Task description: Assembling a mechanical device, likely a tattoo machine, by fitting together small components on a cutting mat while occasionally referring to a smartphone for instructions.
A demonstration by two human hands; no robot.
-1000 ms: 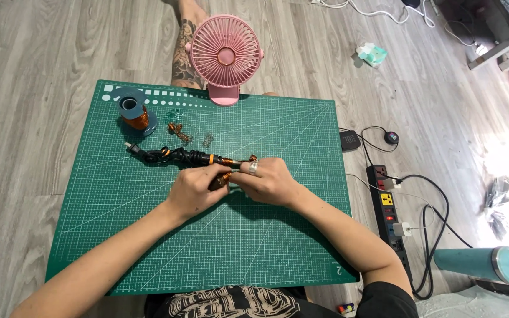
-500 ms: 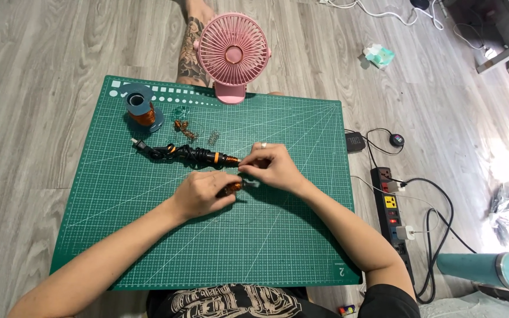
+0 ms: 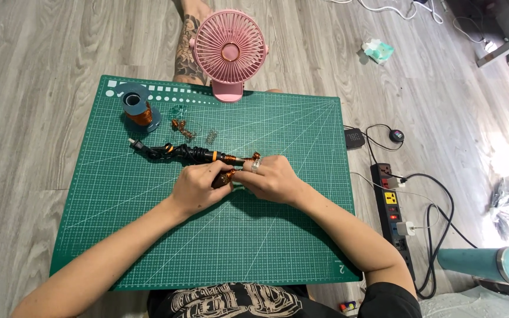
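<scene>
- Two bare hands meet over the middle of a green cutting mat (image 3: 148, 247) that lies on a grey wooden floor
- The left hand (image 3: 198, 185) is curled shut around a small copper-wound piece (image 3: 225, 177), pinching it between thumb and fingers
- The right hand (image 3: 269, 176), a ring on one finger, closes its fingertips on the same piece from the right side
- Just beyond the hands lies a black tool with an orange band (image 3: 198, 154), stretched left to right on the mat, its right end touching the fingers
- At the far left of the mat stands a spool of copper wire (image 3: 138, 109); a few small wire coils (image 3: 182, 126) lie near it
- A pink fan (image 3: 229, 50) stands at the far edge of the mat
- Off the mat to the right lie a power strip (image 3: 391, 209) and a teal bottle (image 3: 481, 265) on its side
</scene>
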